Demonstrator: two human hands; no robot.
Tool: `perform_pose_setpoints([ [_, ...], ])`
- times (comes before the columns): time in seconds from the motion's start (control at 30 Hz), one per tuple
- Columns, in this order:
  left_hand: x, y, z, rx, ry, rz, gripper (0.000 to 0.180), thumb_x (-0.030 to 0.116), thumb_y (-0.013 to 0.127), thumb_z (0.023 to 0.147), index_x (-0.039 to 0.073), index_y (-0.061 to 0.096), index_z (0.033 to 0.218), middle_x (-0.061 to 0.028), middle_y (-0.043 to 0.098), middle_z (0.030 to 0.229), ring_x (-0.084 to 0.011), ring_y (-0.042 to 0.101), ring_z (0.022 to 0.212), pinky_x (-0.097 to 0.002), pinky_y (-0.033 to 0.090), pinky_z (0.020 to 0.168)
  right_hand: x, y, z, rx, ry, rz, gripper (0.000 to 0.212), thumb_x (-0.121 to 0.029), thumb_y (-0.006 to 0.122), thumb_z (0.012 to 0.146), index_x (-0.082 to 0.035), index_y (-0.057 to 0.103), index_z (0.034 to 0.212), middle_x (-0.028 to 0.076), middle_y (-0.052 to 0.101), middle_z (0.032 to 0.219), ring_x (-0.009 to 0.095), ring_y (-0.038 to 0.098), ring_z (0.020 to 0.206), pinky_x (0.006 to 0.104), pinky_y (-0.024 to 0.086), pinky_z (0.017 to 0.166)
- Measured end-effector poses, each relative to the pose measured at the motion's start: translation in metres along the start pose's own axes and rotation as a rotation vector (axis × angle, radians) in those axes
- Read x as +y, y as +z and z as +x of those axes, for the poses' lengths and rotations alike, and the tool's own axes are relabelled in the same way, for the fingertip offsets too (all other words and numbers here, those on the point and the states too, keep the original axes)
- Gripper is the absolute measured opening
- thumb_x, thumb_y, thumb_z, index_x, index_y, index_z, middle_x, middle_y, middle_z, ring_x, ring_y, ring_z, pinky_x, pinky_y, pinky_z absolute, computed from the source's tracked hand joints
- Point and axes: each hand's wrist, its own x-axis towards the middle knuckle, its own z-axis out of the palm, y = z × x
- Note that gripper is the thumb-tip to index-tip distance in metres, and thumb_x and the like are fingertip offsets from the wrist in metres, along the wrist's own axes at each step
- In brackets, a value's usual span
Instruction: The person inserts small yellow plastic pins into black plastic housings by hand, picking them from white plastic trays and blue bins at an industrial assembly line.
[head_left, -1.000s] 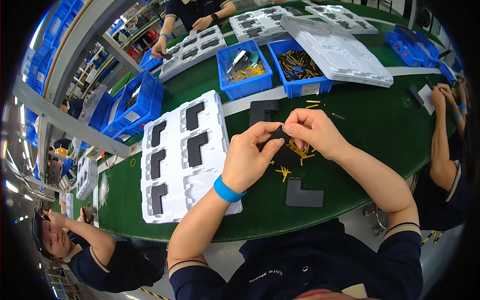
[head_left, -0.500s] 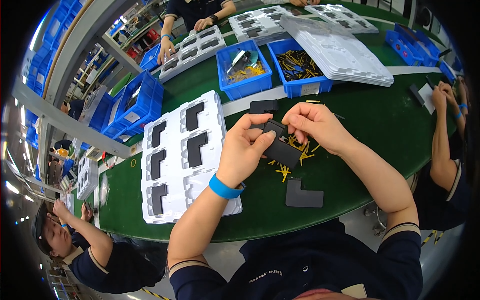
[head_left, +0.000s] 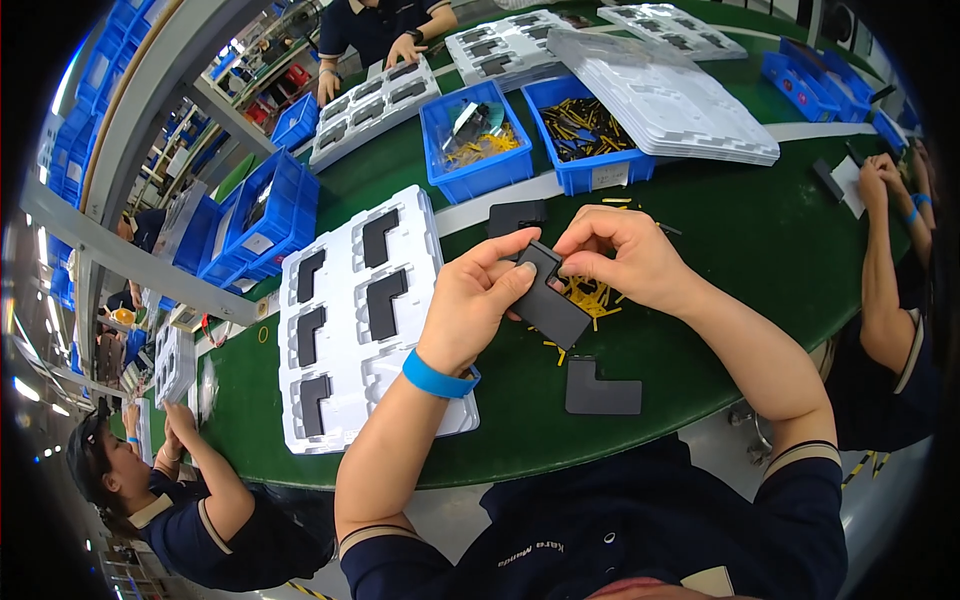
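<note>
A flat black L-shaped part [head_left: 552,312] is pinched at its upper end by my left hand [head_left: 472,298], thumb on top and fingers around the edge. My right hand [head_left: 632,258] is closed in a pinch at the part's upper right edge; whatever is between its fingertips is hidden. Small yellow strips [head_left: 600,302] lie scattered on the table beneath my right hand. A second black L-shaped part [head_left: 602,392] rests nearer to me, and another dark part [head_left: 515,215] lies beyond my left hand. To the left, a white moulded tray [head_left: 345,272] holds several such parts in its pockets.
Behind my hands stand a blue bin with yellow pieces [head_left: 478,180] and a blue bin with black and yellow strips [head_left: 606,172]. A stack of white trays [head_left: 690,110] leans over the latter. A metal frame [head_left: 140,250] rises at left. Co-workers sit around the green table [head_left: 740,240].
My right hand has moved left and closed in against the black part's edge. The left hand still holds the part, now turned slightly. The view has shifted a little.
</note>
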Motion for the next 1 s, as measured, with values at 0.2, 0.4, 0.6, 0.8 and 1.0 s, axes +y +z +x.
perform_pose_setpoints([
  [0.2,-0.011,-0.003,0.002,0.0,0.025,0.003,0.04,0.009,0.057,0.09,-0.001,0.05,0.127,-0.0082,0.068,0.092,-0.0096,0.063,0.08,-0.0199,0.044,0.063,0.0,-0.001,0.0,-0.008,-0.012,-0.039,0.008,-0.006,0.065,0.082,-0.002,0.064,0.088,-0.001,0.06,0.074,0.004,0.051,0.063,0.0201,0.041,0.057],
  [0.4,-0.002,0.004,-0.003,0.057,0.085,0.192,0.037,0.004,0.057,0.089,0.004,0.054,0.126,0.0012,0.063,0.08,-0.0038,0.051,0.067,-0.0202,0.043,0.06,-0.006,-0.004,0.004,-0.088,0.27,0.224,0.014,-0.013,0.059,0.09,0.0,0.063,0.091,0.0,0.058,0.074,0.006,0.056,0.062,0.0207,0.046,0.057],
  [0.6,-0.013,0.012,-0.003,0.128,0.202,0.302,0.043,0.002,0.063,0.084,0.005,0.052,0.126,-0.0032,0.063,0.072,-0.0067,0.051,0.063,-0.0232,0.044,0.059,-0.002,0.005,0.001,-0.056,0.333,0.241,0.016,-0.018,0.06,0.09,-0.003,0.061,0.087,-0.001,0.058,0.068,0.005,0.054,0.06,0.0202,0.045,0.055],
  [0.8,-0.01,0.015,-0.003,0.114,0.222,0.374,0.039,0.002,0.063,0.084,0.003,0.054,0.121,-0.0032,0.064,0.073,-0.0073,0.053,0.064,-0.0233,0.044,0.061,-0.006,0.005,-0.003,-0.025,0.293,0.127,0.016,-0.019,0.059,0.091,-0.003,0.059,0.086,-0.002,0.057,0.072,0.004,0.054,0.06,0.0196,0.044,0.055],
  [1.0,0.013,-0.013,-0.01,0.136,0.188,0.11,0.025,0.005,0.056,0.089,0.0,0.053,0.114,-0.0109,0.069,0.089,-0.0111,0.064,0.077,-0.0214,0.049,0.067,0.001,-0.053,0.012,0.016,0.244,-0.032,0.021,-0.019,0.054,0.091,-0.001,0.064,0.092,0.002,0.062,0.075,0.007,0.056,0.062,0.021,0.046,0.056],
])
